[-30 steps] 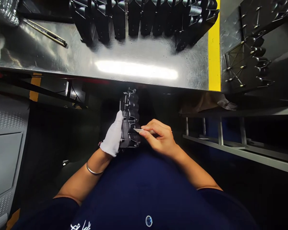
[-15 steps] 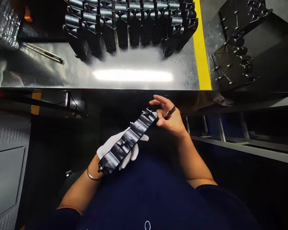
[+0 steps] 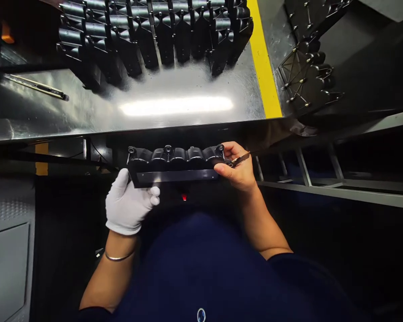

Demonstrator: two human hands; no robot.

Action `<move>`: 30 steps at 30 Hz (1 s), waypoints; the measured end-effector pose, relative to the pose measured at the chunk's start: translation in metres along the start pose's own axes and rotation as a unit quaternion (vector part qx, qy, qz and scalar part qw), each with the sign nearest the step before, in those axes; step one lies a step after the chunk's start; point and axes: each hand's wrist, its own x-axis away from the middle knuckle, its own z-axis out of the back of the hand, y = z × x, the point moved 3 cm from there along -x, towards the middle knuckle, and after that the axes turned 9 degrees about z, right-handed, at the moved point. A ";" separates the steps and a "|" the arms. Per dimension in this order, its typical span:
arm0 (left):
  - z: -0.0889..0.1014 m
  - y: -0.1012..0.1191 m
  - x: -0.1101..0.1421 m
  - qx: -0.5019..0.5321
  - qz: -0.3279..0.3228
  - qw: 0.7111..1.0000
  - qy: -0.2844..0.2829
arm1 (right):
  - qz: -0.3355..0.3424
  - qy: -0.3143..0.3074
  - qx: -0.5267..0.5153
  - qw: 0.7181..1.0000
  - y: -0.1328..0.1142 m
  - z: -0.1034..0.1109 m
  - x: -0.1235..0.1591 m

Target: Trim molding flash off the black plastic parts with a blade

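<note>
A long black moulded plastic part (image 3: pixel 174 164) lies level between my two hands, just below the front edge of the steel table (image 3: pixel 174 107). My left hand (image 3: pixel 129 205), in a white glove, grips the part's left end from underneath. My bare right hand (image 3: pixel 237 167) holds the part's right end with thumb and fingers. A small thin knife (image 3: pixel 241 158) is also pinched in that hand, its blade sticking out to the right.
Several black parts (image 3: pixel 154 36) stand in a row at the back of the table. A slim utility knife (image 3: pixel 36 86) lies at the table's left. More black parts (image 3: pixel 305 76) sit on a dark surface beyond a yellow stripe (image 3: pixel 263 67). A grey cabinet (image 3: pixel 6 250) is at lower left.
The part has swung from a diagonal to level and risen toward the table edge. My left hand has slid to its left end; my right hand now grips its right end.
</note>
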 end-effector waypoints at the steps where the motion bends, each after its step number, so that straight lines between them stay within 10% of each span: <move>1: -0.004 0.004 0.001 0.022 -0.010 1.000 -0.018 | -0.003 0.012 0.003 1.000 0.000 -0.002 0.003; 11: -0.030 -0.013 -0.005 0.010 -0.200 0.979 0.044 | -0.060 0.064 0.040 0.995 0.019 -0.062 0.032; 15: -0.038 -0.023 0.000 0.065 -0.120 0.990 -0.021 | -0.103 0.038 0.007 0.994 0.022 -0.067 0.034; 21: -0.027 -0.024 -0.003 0.171 0.018 0.982 0.082 | -0.118 -0.095 -0.077 0.985 0.009 -0.059 0.032; 30: -0.031 -0.030 -0.004 0.167 0.079 0.981 0.058 | -0.106 -0.075 -0.025 0.991 0.003 -0.044 0.029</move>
